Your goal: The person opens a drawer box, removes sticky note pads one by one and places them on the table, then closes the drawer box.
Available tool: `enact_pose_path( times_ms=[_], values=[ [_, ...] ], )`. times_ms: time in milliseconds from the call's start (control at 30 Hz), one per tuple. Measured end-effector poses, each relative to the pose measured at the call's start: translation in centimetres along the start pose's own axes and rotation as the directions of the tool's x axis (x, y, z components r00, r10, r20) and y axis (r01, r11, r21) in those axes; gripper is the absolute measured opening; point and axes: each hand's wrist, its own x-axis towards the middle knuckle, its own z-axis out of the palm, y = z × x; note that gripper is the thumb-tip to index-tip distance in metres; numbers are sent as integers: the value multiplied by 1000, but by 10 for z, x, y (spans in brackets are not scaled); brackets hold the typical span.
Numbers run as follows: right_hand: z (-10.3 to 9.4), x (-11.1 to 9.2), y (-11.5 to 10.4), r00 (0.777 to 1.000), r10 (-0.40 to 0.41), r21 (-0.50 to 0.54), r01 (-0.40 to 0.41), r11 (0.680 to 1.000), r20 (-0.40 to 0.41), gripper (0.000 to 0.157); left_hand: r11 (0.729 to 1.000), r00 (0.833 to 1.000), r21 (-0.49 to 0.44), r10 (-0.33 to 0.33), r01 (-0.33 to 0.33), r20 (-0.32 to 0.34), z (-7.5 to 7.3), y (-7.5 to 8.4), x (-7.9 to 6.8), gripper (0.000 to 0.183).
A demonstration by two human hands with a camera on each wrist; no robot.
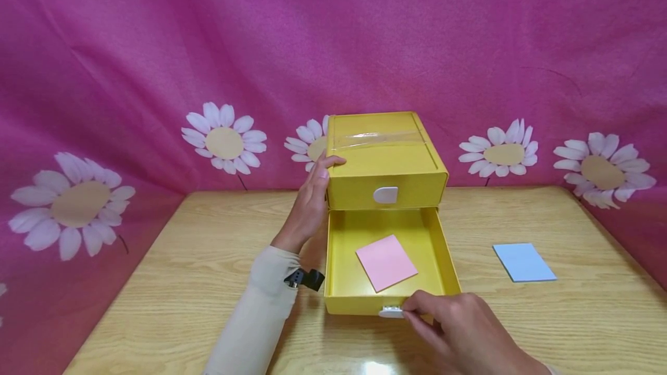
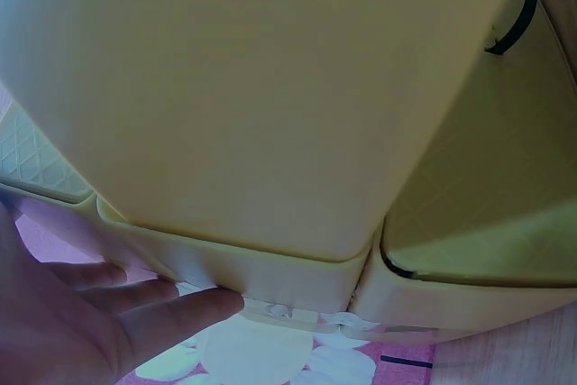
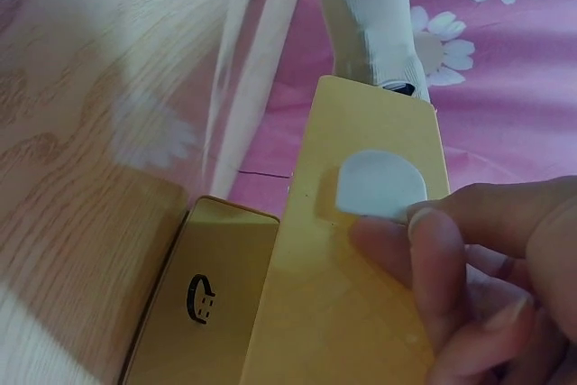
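A yellow two-drawer box (image 1: 388, 149) stands on the table, its lower drawer (image 1: 341, 259) pulled far out and its upper one closed. Inside the lower drawer lies a pink sticky note pad (image 1: 387, 263). My right hand (image 1: 466, 326) pinches the white drawer handle (image 3: 380, 185) at the lower drawer's front, thumb and forefinger on its edge. Against the box's left side rests my left hand (image 1: 307, 201), one fingertip over the top edge. Its fingers (image 2: 185, 317) reach out fairly straight along the box in the left wrist view.
A light blue sticky note pad (image 1: 524, 262) lies on the wooden table (image 1: 208, 265) to the right of the drawer. Clear tape (image 1: 377, 139) crosses the box top. Behind the table hangs a pink cloth (image 1: 333, 33) with large white daisies. The upper drawer has a white handle (image 1: 385, 195).
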Motion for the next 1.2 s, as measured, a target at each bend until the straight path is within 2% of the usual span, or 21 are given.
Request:
enact_pose_path(
  times_ms=[533, 833, 1000, 1100, 1200],
  values=[
    [-2, 1, -3, 999, 40, -33, -39, 999, 28, 15, 1000, 1000, 0, -3, 3, 1, 0, -1, -1, 42],
    [-3, 2, -2, 999, -10, -51, 8, 999, -35, 6, 1000, 1000, 5, -8, 8, 1, 0, 0, -1, 42],
    [-5, 4, -3, 998, -15, -30, 13, 999, -68, 13, 1000, 1000, 2, -9, 9, 0, 0, -2, 0, 42],
    [-7, 4, -4, 996, -19, 4, 20, 1000, -88, 16, 1000, 1000, -3, -10, 10, 1, 2, -15, 3, 42],
    [-9, 5, -4, 995, -19, 24, 21, 999, -94, 3, 1000, 1000, -4, 1, -1, -4, 5, -32, 7, 43]
  ],
)
